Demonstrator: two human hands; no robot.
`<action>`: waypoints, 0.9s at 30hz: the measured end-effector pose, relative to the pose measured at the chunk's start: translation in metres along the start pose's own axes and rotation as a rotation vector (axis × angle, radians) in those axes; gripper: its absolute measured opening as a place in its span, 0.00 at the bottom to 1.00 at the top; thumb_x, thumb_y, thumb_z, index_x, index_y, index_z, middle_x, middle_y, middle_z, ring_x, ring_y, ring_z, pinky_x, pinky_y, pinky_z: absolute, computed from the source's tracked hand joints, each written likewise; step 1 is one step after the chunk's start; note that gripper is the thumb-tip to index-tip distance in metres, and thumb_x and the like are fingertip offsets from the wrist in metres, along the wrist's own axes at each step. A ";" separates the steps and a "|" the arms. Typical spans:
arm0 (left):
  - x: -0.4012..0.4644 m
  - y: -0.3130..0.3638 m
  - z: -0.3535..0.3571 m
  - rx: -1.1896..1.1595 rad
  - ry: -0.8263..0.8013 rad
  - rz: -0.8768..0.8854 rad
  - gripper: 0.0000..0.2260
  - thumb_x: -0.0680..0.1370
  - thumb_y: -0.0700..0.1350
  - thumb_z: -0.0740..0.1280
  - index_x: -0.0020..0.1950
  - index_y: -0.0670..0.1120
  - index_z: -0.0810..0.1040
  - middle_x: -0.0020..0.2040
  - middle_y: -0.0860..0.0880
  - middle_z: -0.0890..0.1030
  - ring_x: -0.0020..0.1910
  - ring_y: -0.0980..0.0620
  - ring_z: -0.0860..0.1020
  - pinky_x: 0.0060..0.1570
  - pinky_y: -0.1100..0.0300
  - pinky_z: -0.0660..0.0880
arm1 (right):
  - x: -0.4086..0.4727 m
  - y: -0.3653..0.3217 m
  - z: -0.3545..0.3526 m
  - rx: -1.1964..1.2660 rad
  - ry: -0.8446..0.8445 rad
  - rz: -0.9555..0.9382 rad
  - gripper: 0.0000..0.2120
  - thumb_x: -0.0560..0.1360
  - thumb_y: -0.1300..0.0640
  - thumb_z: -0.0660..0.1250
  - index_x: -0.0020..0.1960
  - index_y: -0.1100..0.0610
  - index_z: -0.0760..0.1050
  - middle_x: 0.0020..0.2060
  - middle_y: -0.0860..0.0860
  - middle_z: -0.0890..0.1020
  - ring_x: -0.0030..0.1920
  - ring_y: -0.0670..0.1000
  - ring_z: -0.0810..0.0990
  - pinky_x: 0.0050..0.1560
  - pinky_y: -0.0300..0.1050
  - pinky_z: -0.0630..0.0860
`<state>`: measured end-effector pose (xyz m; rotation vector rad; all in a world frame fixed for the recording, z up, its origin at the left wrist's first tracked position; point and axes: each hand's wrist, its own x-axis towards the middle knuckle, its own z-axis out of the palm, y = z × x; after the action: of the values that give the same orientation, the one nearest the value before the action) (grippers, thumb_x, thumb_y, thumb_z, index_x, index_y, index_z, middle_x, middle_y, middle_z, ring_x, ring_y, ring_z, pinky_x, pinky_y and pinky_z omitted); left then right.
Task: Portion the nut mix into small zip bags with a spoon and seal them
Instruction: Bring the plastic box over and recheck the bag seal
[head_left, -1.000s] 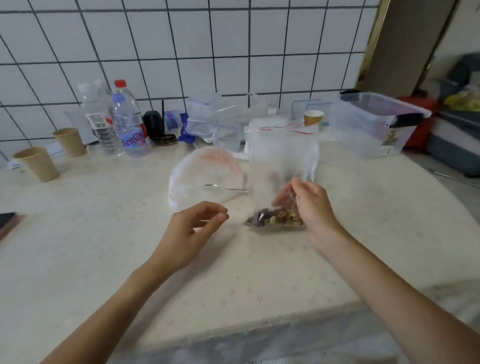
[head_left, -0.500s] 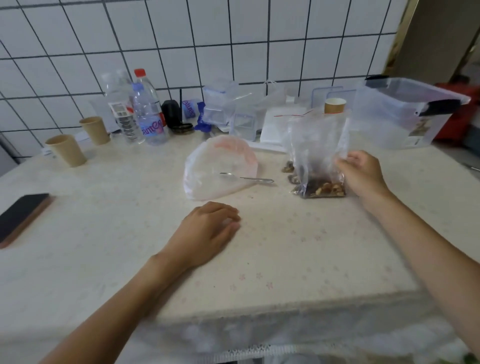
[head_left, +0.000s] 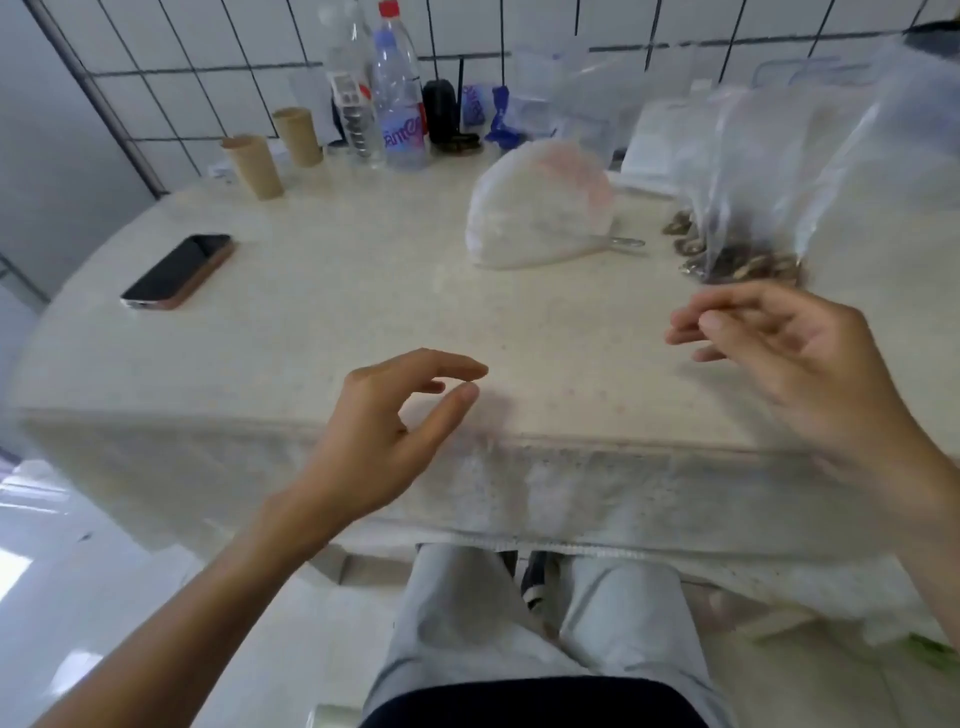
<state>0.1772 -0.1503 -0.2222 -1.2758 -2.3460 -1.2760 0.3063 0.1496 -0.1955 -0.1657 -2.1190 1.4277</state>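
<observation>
Table (head_left: 322, 332) under a pale cloth takes up most of the head view, and we note both hands hovering over its near edge, clear of the work. Next in size, a filled zip bag (head_left: 769, 176) stands upright at the far right with nut mix (head_left: 753, 267) settled in its bottom; a few loose nuts lie beside it on the cloth. We judge it stands there as a finished or nearly finished portion; whether its seal is closed we cannot tell. A large crumpled clear bag (head_left: 540, 213) lies at the centre with the spoon (head_left: 621, 242) handle poking out from under it, within easy reach for the next scoop. Left hand (head_left: 384, 431) is empty, fingers loosely curved. Right hand (head_left: 789, 353) is likewise relaxed, gripping nothing, near the filled bag. A phone (head_left: 179, 270) lies well apart at left.
</observation>
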 end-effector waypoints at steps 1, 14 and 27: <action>-0.015 0.001 -0.003 0.003 0.004 -0.012 0.08 0.83 0.45 0.69 0.60 0.48 0.85 0.56 0.59 0.85 0.56 0.58 0.84 0.55 0.64 0.79 | -0.012 0.000 0.006 0.022 -0.043 0.003 0.06 0.81 0.62 0.67 0.57 0.61 0.81 0.50 0.54 0.87 0.52 0.55 0.87 0.54 0.50 0.83; -0.112 -0.054 0.009 -0.049 -0.353 -0.601 0.08 0.83 0.52 0.67 0.61 0.60 0.81 0.59 0.67 0.83 0.57 0.61 0.82 0.40 0.73 0.75 | -0.098 0.042 0.049 0.085 -0.242 0.441 0.07 0.81 0.59 0.67 0.57 0.55 0.82 0.54 0.49 0.87 0.58 0.52 0.85 0.61 0.49 0.80; 0.046 0.058 -0.123 -0.145 -0.624 -0.656 0.09 0.83 0.47 0.68 0.60 0.52 0.85 0.56 0.63 0.85 0.57 0.61 0.83 0.56 0.71 0.76 | -0.041 -0.140 -0.024 0.046 -0.213 0.763 0.10 0.79 0.55 0.70 0.59 0.54 0.82 0.55 0.44 0.86 0.58 0.43 0.83 0.61 0.34 0.75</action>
<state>0.1649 -0.2010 -0.0883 -1.0864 -3.3748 -1.3622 0.3818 0.0932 -0.0812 -0.9189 -2.3028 1.9778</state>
